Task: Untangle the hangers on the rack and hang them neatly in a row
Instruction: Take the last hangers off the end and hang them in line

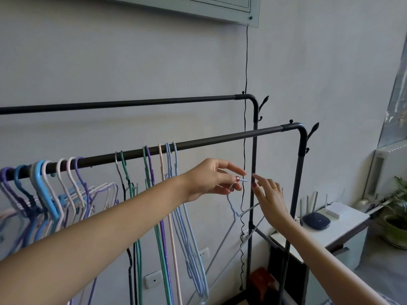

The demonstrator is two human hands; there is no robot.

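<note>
A dark metal rack has a near rail (pixel 220 140) and a higher far rail (pixel 132 103). Several hangers hang in a row on the near rail: green, purple, pink and light blue ones (pixel 174 155) at the middle. A bunched group of blue, white and purple hangers (pixel 50 183) crowds the left end. My left hand (pixel 211 178) pinches the hook of a light blue wire hanger (pixel 232 208), held below the rail and off it. My right hand (pixel 269 194) hovers just right of that hook, fingers spread, touching nothing.
The rail's right part, up to the corner post (pixel 301 150), carries no hangers. A black cord (pixel 245 106) runs down the wall behind my hands. A white side table (pixel 343 225) with a router (pixel 316 220) stands at the right, and a potted plant (pixel 396 219) beyond it.
</note>
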